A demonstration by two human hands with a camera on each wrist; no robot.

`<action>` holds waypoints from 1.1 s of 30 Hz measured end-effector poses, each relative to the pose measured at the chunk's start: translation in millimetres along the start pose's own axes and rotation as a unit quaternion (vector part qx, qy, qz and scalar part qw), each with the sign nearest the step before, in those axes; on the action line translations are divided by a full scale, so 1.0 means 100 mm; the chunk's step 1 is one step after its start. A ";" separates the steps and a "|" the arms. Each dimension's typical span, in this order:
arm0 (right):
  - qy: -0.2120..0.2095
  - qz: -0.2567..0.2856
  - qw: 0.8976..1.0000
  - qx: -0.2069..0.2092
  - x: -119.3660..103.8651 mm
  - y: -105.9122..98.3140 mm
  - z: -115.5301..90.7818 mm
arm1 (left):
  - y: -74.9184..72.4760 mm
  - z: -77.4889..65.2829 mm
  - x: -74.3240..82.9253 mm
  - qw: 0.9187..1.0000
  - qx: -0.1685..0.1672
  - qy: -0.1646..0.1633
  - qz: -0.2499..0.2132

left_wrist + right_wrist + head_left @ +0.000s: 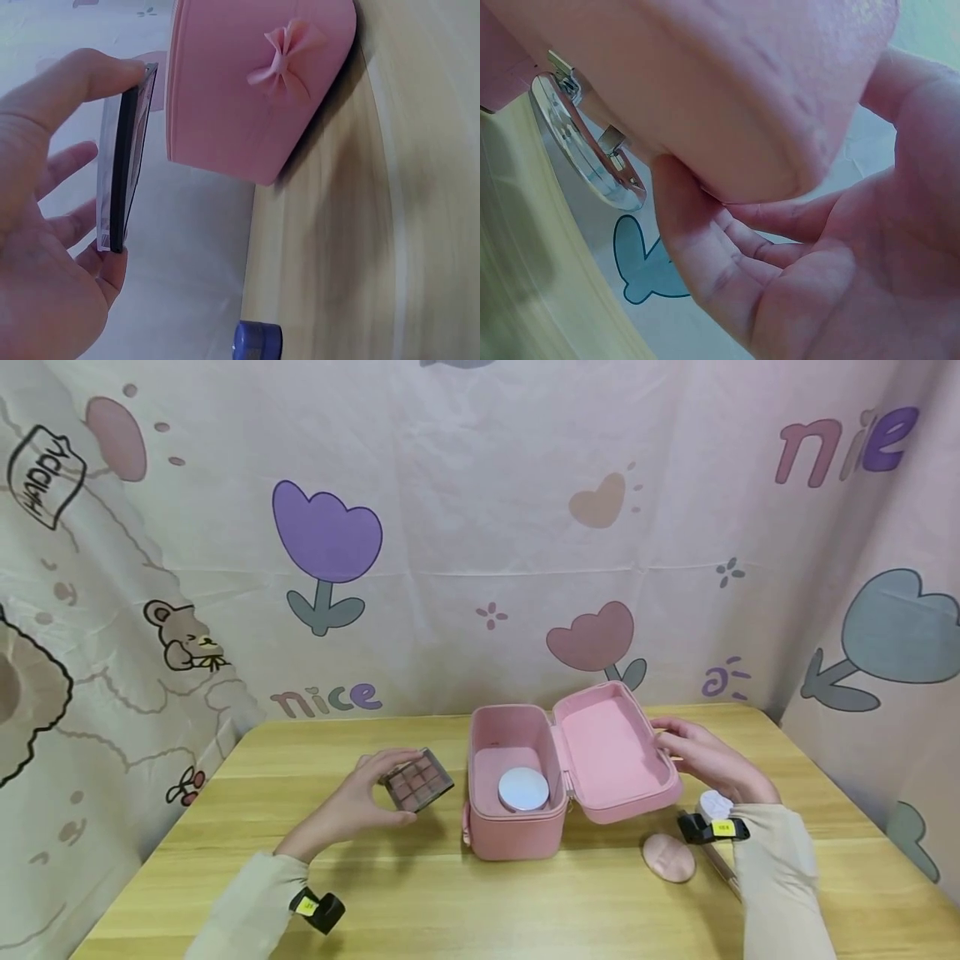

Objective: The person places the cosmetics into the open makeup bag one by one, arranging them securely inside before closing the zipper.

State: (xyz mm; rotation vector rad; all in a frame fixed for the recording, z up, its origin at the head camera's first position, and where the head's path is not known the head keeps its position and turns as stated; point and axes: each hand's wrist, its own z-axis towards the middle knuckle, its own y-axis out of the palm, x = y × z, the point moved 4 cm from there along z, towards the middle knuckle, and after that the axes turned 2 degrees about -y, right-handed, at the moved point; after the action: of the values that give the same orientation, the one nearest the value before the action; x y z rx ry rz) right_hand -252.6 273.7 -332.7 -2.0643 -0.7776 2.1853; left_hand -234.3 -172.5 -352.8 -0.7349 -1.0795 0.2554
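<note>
My left hand (360, 802) holds an eyeshadow palette (420, 781) above the table by its edges, thumb at one end and fingers at the other. In the left wrist view the palette (124, 169) shows nearly edge-on, beside the bow-trimmed wall of a pink makeup case (217, 97). That case (517, 839) stands with its lid swung out to the right, and a round white container (523, 789) sits inside. My right hand (708, 756) grips the outer edge of the lid (611, 747). Seen from the right wrist, the fingers (697, 240) curl against the lid's corner.
A round beige powder puff (669, 857) lies right of the case, with a thin brush-like stick (720, 870) and a small white item (715, 804) by the right wrist. A small blue object (257, 341) shows low in the left wrist view. A patterned curtain (480, 527) hangs behind the table.
</note>
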 end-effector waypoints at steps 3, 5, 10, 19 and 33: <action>0.000 0.000 1.000 0.000 -0.01 0.00 0.00 | 0.00 0.02 0.04 1.000 -0.001 0.003 0.002; 0.001 -0.001 1.000 -0.001 -0.02 0.00 0.00 | 0.00 0.04 0.07 1.000 -0.005 0.007 0.001; 0.009 0.003 1.000 -0.005 -0.01 0.01 0.01 | 0.01 0.09 0.11 1.000 -0.019 0.018 0.005; 0.009 0.007 1.000 -0.003 0.02 0.01 0.01 | 0.05 0.18 0.16 0.999 -0.030 0.038 0.017; 0.009 -0.002 1.000 -0.005 0.03 0.03 -0.01 | 0.10 0.22 0.22 0.998 -0.034 0.056 0.024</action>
State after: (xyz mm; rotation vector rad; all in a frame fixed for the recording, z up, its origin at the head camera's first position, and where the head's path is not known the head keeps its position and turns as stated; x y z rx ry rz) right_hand -251.3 272.6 -336.3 -2.0824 -0.7928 2.1629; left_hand -241.4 -144.0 -338.2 -0.8263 -0.9683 0.2161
